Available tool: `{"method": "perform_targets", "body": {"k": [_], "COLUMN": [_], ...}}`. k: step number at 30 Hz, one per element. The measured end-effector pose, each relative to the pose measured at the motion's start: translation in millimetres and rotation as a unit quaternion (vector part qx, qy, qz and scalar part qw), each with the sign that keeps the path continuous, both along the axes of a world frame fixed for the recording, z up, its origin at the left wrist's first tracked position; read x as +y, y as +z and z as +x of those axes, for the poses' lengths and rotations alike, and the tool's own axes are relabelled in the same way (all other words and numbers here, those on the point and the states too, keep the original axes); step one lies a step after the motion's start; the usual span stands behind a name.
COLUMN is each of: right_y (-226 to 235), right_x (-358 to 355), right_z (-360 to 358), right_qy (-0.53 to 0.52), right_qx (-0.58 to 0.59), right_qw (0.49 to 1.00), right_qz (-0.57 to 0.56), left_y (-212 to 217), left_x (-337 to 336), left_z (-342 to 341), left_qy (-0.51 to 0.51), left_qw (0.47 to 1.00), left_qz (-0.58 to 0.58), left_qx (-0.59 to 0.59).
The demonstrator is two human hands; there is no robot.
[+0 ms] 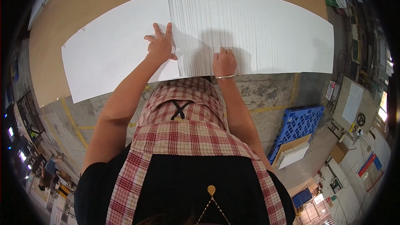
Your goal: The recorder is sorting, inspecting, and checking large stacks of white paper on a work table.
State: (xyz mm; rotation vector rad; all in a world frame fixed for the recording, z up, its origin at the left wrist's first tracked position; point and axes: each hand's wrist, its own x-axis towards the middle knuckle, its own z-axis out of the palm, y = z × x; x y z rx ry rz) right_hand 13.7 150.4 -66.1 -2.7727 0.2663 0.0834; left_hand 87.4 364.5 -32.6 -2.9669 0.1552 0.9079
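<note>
Sheets [275, 33] smooth, white, fanned; left hand [160, 48] splayed open; right hand [225, 62] curled, grip unclear.

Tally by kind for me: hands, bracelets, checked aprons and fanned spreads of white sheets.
Hands: 2 (left hand, right hand)
Bracelet: 1
Checked apron: 1
Fanned spread of white sheets: 1; its overlapping sheets are too close to count singly
Total: 5
</note>
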Motion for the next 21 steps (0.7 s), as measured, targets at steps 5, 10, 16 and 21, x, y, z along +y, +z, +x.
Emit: {"method": "perform_targets", "body": {"k": [5, 10, 16, 21], "right_y": [-3, -36, -2, -7], "right_x": [11, 10, 10, 8], "right_z": [-6, -23, -22, -25], "right_qy": [0.016, 0.04, 0.036, 0.067], "right_qx": [-0.02, -0.018, 0.081, 0.065], "right_qw": [0.999, 0.995, 0.99, 0.991], "right_qz": [-0.042, -0.086, -0.108, -0.094], "left_y": [-3, -13, -5, 3], "left_x": [2, 5, -7, -6], "left_z": [3, 2, 1, 0], "left_qy": [0.021, 0.037, 0.048, 0.025], "left_qw": [1.0, 0.999, 0.997, 0.999], "left_qz": [-0.005, 0.004, 0.026, 0.032], "left_qx": [0.007, 0.027, 0.049, 0.025]}}
